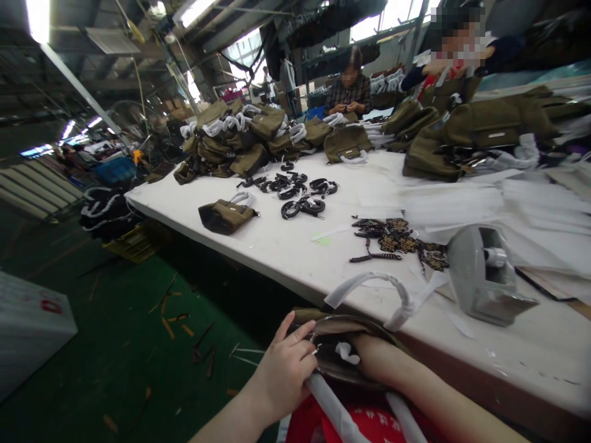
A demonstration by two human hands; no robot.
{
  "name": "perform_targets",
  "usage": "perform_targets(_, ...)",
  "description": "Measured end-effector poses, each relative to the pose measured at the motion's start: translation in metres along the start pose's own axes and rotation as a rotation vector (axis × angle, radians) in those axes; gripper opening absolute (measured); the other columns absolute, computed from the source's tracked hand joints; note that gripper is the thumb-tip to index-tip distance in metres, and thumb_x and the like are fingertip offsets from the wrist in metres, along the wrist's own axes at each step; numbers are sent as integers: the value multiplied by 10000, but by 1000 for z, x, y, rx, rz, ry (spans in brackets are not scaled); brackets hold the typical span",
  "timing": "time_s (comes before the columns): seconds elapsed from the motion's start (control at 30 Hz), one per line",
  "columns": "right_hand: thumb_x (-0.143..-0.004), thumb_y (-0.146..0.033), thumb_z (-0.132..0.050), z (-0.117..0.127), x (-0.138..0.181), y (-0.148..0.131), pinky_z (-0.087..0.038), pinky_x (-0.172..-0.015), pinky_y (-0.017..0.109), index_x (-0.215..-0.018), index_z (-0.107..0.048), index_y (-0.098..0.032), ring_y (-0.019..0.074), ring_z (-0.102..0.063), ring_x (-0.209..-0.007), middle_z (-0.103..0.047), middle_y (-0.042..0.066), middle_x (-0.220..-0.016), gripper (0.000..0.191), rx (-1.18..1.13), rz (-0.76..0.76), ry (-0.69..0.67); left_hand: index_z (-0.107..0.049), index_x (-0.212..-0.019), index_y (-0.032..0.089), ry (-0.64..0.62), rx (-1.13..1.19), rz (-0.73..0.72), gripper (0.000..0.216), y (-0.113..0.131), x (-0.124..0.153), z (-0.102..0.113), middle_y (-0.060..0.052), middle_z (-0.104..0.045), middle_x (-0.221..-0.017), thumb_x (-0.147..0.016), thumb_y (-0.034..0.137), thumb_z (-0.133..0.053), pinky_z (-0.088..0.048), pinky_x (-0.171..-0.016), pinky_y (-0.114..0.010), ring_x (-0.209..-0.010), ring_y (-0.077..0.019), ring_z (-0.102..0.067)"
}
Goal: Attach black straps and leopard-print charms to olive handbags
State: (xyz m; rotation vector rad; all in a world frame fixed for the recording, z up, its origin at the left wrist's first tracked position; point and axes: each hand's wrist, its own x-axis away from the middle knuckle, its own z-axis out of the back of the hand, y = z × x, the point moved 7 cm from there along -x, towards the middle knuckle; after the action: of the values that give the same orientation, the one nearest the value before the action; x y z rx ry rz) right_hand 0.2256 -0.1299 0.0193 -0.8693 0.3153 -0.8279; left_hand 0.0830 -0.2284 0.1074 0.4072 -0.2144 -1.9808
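Observation:
An olive handbag [332,320] with paper-wrapped handles is held in front of me at the table's near edge, its zipped mouth gaping. My left hand [289,363] grips the bag's left rim beside the zipper, fingers bent over the edge. Deep in the opening is my right hand [369,354]; its fingers are hidden inside, so what they do there does not show. A crumpled white piece of paper [346,353] shows in the bag's mouth. One wrapped handle [369,289] arches over the far side, and another [335,409] hangs toward my red apron.
On the white table [277,246] lie a small olive bag [228,215], coiled black straps [302,206], leopard-print charms [399,237] and a grey tape dispenser [484,277]. Olive bags [249,135] are piled at the back. Two people work across the table. Scraps litter the green floor.

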Motion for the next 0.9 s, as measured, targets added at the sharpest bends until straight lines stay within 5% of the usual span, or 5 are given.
perform_targets(0.1,-673,-158,-673,13,10,-26,-529,-919,415,-1154,-702,-240,316,-682,-1043,-733,101,-1172,488,38,63,-120,-648,-963,183,81,-73,-30,173,-2,6,10,-44,-743,-1041,-835,139,-541,-158,-1254,-459,-1302,-211,-538)
perform_targets(0.23,-916,-308,-523,47,30,-50,-527,-857,326,-964,-698,-263,211,-677,-935,-737,43,-1011,187,35,169,-72,-651,-1078,115,224,-287,-176,265,8,19,21,-82,-740,-1117,-880,80,-479,-365,-1169,-395,-1197,-208,-612)
perform_targets(0.43,-788,-629,-601,90,53,18,-484,-650,402,-751,-640,-255,281,-661,-699,-705,55,-741,378,349,-271,279,-678,-1058,175,422,-365,-8,265,0,32,28,-84,-743,-1002,-875,104,-500,-552,-924,-360,-964,-205,-666)
perform_targets(0.63,-812,-528,-606,59,39,34,-531,-833,427,-1106,-694,-187,320,-692,-956,-755,128,-1067,459,60,-176,51,-639,-1011,199,131,-32,94,270,-22,10,11,-74,-700,-1158,-788,81,-546,-506,-1042,-415,-1148,-231,-603)
perform_targets(0.9,-864,-405,-523,74,16,-1,-520,-721,365,-873,-755,-200,278,-702,-801,-784,72,-866,309,-8,-136,-29,-606,-767,211,195,225,211,158,-22,-2,54,-12,-689,-826,-709,64,-615,-494,-808,-344,-853,-189,-611)
